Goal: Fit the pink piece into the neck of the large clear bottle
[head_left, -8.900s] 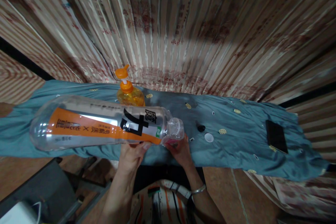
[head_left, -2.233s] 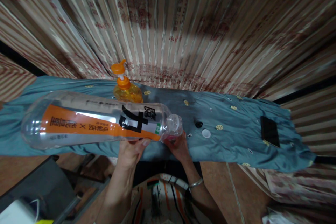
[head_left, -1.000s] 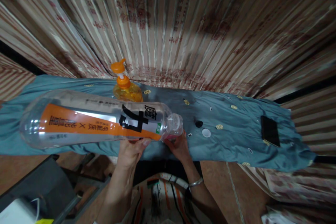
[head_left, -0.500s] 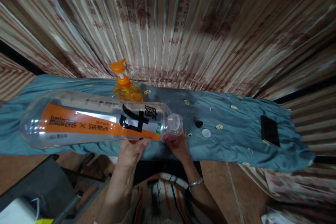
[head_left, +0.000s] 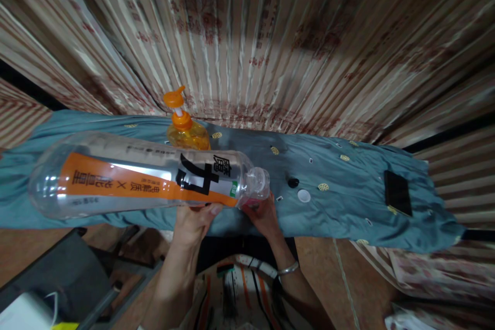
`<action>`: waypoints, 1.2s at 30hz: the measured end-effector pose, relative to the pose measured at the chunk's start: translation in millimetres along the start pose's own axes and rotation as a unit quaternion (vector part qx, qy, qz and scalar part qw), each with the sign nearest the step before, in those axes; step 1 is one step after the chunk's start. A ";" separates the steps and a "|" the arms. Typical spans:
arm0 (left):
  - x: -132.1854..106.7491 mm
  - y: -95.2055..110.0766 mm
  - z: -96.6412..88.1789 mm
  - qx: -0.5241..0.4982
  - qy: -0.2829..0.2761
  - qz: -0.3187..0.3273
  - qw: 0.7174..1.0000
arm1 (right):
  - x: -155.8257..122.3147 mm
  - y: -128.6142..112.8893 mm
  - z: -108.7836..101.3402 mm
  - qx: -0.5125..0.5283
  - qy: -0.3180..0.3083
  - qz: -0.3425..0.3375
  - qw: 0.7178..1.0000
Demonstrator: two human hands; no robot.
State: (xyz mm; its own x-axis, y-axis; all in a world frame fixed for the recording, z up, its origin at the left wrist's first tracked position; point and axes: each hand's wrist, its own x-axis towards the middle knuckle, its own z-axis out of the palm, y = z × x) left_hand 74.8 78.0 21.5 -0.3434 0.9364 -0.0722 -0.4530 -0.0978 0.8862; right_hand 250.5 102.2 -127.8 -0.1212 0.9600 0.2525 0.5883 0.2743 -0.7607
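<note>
A large clear plastic bottle [head_left: 135, 178] with an orange and white label lies tipped on its side, neck pointing right, uncapped. My left hand [head_left: 195, 219] grips it from below near the shoulder. My right hand [head_left: 265, 214] is closed just under the bottle's mouth around a small pink thing [head_left: 251, 201] that is mostly hidden. A white cap [head_left: 303, 195] and a small black cap [head_left: 293, 183] lie on the blue cloth [head_left: 348, 201] to the right of the hands.
An orange pump bottle [head_left: 185, 131] stands behind the big bottle on the cloth-covered table. A black flat object [head_left: 396, 192] lies at the right end. Striped curtains [head_left: 270, 36] hang behind. A grey chair [head_left: 65, 273] is at lower left.
Nothing has visibly changed over the last second; since the earliest frame the view shifted slightly and the bottle and both hands hold the same pose.
</note>
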 end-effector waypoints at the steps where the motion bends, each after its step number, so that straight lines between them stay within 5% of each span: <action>1: -0.2 0.0 0.3 0.000 0.002 0.000 1.000 | 0.1 -0.3 -0.3 0.002 -0.001 -0.001 1.000; 36: -0.3 -1.4 -0.3 -0.003 0.024 -0.007 1.000 | -0.3 0.0 0.4 0.000 0.008 -0.003 1.000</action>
State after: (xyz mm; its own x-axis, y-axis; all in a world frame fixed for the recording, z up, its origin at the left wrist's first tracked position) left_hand 75.3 77.8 20.2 -0.3760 0.9204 -0.1071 -0.4630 -0.0865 0.8821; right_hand 250.3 101.9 -128.1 -0.1120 0.9573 0.2665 0.5877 0.2801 -0.7591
